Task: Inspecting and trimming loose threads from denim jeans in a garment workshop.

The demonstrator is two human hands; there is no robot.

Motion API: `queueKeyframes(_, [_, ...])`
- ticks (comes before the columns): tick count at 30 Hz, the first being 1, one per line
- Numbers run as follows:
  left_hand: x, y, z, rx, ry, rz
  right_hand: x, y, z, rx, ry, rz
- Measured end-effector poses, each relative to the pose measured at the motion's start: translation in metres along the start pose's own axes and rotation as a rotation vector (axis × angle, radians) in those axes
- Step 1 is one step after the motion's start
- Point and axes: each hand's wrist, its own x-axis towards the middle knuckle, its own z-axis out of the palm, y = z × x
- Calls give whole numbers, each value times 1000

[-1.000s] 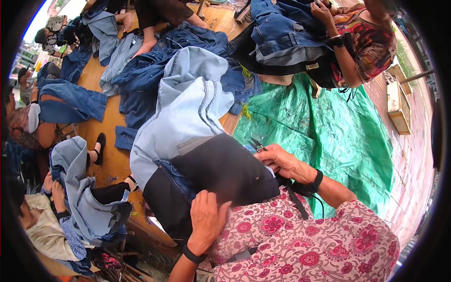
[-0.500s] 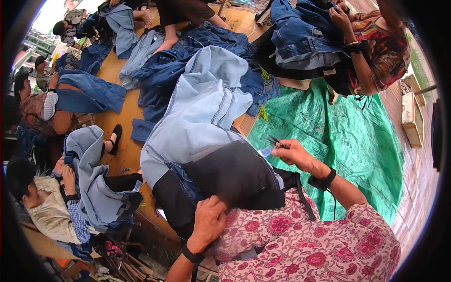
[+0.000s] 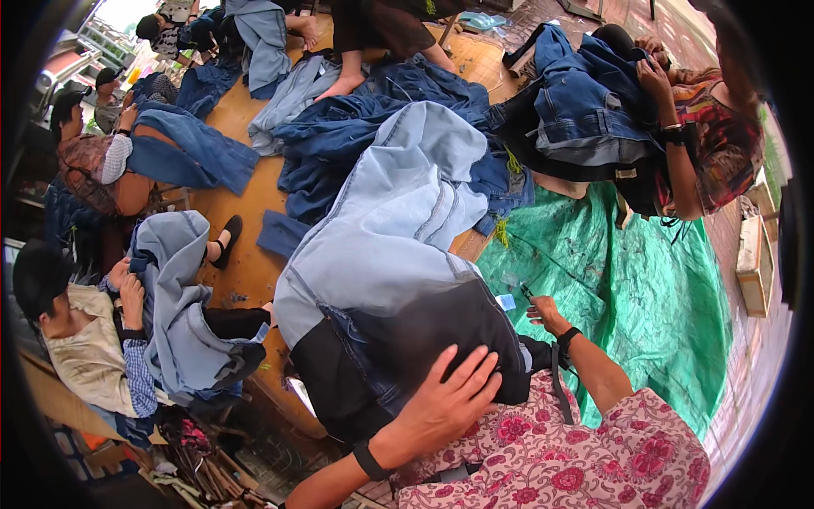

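A pair of light blue jeans [image 3: 398,229] lies stretched away from me, its near end dark grey to black over my lap. My left hand [image 3: 449,399] rests flat on that dark end with fingers spread, a black band on the wrist. My right hand [image 3: 547,316] is raised at the right edge of the jeans and pinches a small thread snip, its metal tip pointing up and left. A small pale tag [image 3: 506,301] shows beside that hand.
A green tarp [image 3: 627,297] covers the ground on my right. Dark blue jeans [image 3: 356,136] are heaped beyond on a wooden platform [image 3: 246,271]. People sit around handling jeans: one at the left [image 3: 76,339], one at the upper right [image 3: 712,144].
My left hand has slid right across the dark part of the jeans and spread flat. My right hand with the snip has drawn back slightly from the jeans.
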Motion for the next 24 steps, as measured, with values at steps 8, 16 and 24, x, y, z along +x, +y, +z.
queueKeyframes(8, [-116, -16, 7, 166, 453, -915, -161, -82, 23, -657, -304, -934])
queueKeyframes(16, [-217, -36, 50, 238, 105, -1011, -260, -151, 24, -827, -379, -1655])
queueKeyframes(24, [-181, -51, 52, -28, 733, -869, -291, -163, 35, -1092, -521, -1724])
